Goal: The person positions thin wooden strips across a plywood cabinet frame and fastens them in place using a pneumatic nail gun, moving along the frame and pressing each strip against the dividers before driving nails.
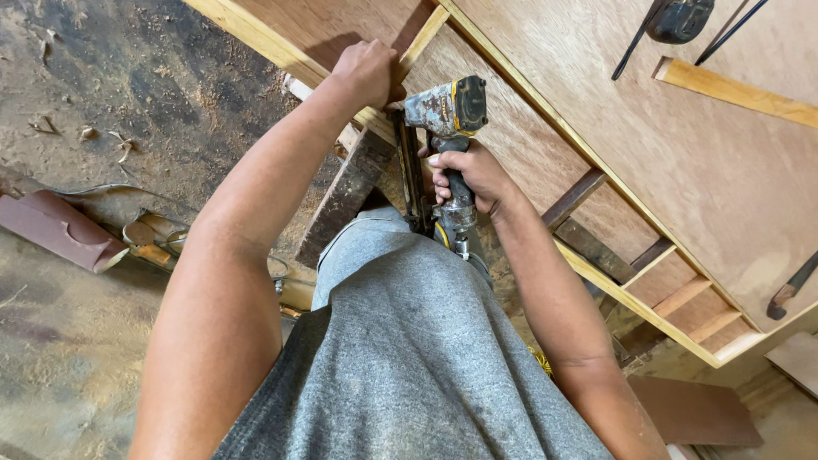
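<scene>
Your right hand [474,176] wraps tight around the grip of a worn nail gun [443,128], its nose set against a pale wooden strip [298,64] at the far centre. Your left hand [368,72], fingers curled, presses on that strip just beside the tool, over the plywood panel [682,162].

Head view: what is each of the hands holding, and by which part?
Right hand grips the nail gun by its handle, below the head. Left hand presses on the light wooden strip of the frame, near its joint.
</scene>
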`<action>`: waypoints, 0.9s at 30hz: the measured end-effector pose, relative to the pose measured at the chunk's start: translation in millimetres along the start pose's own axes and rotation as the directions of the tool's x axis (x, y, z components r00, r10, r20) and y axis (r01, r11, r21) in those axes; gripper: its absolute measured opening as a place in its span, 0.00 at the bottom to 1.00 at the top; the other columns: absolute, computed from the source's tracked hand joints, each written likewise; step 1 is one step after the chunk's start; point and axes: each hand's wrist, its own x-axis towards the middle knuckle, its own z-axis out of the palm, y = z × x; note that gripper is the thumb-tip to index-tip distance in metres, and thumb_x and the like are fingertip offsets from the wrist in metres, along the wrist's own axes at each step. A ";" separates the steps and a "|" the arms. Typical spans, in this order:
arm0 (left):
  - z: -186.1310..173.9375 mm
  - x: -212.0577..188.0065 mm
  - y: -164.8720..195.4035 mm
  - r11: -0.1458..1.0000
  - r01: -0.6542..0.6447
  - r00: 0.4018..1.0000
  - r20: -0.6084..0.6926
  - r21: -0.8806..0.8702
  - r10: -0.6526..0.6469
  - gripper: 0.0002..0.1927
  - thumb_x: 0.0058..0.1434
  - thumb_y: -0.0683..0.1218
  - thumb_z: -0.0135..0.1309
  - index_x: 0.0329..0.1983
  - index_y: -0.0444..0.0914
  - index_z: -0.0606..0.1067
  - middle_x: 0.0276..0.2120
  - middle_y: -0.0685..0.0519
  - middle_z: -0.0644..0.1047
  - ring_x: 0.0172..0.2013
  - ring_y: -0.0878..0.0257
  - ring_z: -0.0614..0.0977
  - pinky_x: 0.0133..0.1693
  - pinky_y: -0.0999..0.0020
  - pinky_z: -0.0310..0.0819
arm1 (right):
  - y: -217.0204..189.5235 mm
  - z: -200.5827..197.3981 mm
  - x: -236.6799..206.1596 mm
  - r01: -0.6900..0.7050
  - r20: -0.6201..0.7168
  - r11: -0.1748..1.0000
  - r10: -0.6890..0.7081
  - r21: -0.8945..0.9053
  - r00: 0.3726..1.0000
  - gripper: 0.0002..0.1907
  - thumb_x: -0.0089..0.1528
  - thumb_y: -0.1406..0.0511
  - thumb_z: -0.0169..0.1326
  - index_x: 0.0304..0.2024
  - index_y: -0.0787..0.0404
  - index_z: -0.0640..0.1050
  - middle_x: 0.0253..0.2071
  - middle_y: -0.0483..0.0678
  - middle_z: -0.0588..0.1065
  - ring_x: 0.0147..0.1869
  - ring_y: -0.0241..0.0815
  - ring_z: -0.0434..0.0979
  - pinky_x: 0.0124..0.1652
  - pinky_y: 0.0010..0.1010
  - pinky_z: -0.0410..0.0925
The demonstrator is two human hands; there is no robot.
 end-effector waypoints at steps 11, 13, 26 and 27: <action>-7.6 8.1 -2.3 0.985 -0.027 0.989 -0.149 -0.172 0.001 0.12 0.49 0.37 0.63 0.37 0.29 0.80 0.34 0.38 0.82 0.35 0.48 0.86 0.37 0.60 0.84 | -18.1 -7.7 8.1 -0.013 0.048 0.999 0.015 -0.033 0.999 0.13 0.62 0.71 0.51 0.49 0.71 0.74 0.23 0.47 0.70 0.21 0.37 0.70 0.25 0.32 0.70; -12.2 6.7 -2.2 0.982 -0.087 0.985 -0.163 -0.169 0.059 0.08 0.58 0.43 0.62 0.37 0.33 0.81 0.33 0.37 0.82 0.35 0.46 0.85 0.37 0.56 0.82 | -22.4 -6.1 9.9 -0.029 0.039 0.999 0.031 -0.039 0.999 0.13 0.63 0.70 0.51 0.48 0.72 0.74 0.22 0.47 0.70 0.21 0.37 0.69 0.26 0.33 0.71; -23.3 9.3 4.7 0.963 -0.181 0.961 -0.245 -0.202 0.129 0.16 0.58 0.52 0.65 0.36 0.33 0.81 0.39 0.38 0.81 0.41 0.46 0.85 0.42 0.54 0.80 | -31.4 -1.8 11.4 -0.043 -0.056 0.997 0.040 -0.060 0.998 0.07 0.62 0.71 0.56 0.38 0.69 0.73 0.24 0.47 0.71 0.25 0.37 0.72 0.24 0.31 0.70; -22.5 9.9 4.7 0.960 -0.179 0.958 -0.259 -0.214 0.121 0.18 0.60 0.54 0.65 0.36 0.32 0.81 0.38 0.38 0.80 0.41 0.45 0.84 0.41 0.53 0.80 | -32.0 -2.1 11.6 -0.047 -0.050 0.997 0.045 -0.059 0.998 0.07 0.62 0.71 0.57 0.38 0.68 0.73 0.24 0.47 0.70 0.24 0.37 0.71 0.24 0.31 0.69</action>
